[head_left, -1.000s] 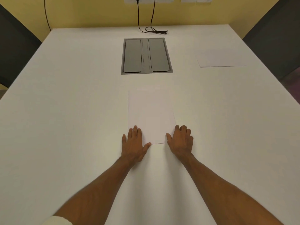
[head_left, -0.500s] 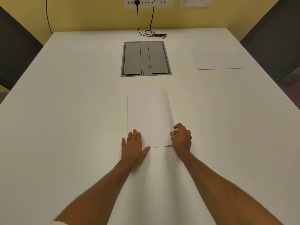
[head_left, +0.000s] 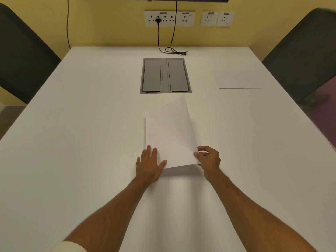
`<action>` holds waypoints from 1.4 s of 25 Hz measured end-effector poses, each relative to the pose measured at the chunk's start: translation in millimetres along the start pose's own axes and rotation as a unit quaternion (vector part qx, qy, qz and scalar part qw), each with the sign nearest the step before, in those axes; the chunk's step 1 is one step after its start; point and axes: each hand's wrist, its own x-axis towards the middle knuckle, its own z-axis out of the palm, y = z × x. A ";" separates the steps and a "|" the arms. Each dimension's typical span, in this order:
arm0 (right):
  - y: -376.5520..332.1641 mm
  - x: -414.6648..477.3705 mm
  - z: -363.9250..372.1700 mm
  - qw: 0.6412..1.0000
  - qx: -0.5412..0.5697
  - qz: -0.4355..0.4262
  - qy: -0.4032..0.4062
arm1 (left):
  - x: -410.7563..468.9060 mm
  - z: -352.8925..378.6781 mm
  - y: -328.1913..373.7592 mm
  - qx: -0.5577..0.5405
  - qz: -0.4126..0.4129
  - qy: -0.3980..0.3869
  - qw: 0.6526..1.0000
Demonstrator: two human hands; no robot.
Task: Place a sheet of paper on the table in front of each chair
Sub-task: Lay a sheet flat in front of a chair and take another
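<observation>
Right hand [head_left: 208,158]: pinching top sheet [head_left: 169,135], lifting its right edge.
Left hand [head_left: 150,163]: fingers flat, pinning the stack.
Risk: two sheets may be lifting together.

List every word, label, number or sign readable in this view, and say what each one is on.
Nothing can be read.
Small dark labels above the white wall sockets: too blurred to read.
Lifted white paper sheet: blank on the side shown.
Flat white paper sheet by the right dark chair: no print visible.
Grey recessed cable box in the white table: unmarked.
</observation>
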 end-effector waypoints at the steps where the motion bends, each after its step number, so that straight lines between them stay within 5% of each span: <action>1: -1.7 -7.6 -6.6 1.000 0.018 0.009 -0.010 | -7.4 -6.4 2.9 -0.031 -0.011 0.005 0.999; 8: -25.0 -77.1 -54.6 0.995 0.079 0.020 -0.050 | -69.5 -62.9 24.0 -0.211 -0.088 0.062 0.972; 13: -37.2 -132.7 -93.5 0.993 0.100 0.008 -0.063 | -112.3 -94.5 27.9 -0.515 -0.181 0.023 0.838; 16: -41.1 -167.3 -123.6 0.992 0.113 0.002 -0.064 | -146.8 -111.5 37.9 -0.564 -0.144 -0.027 0.813; 35: -13.9 -320.8 -406.3 0.992 0.114 -0.021 0.049 | -347.8 -66.2 241.9 -0.502 0.038 -0.159 0.849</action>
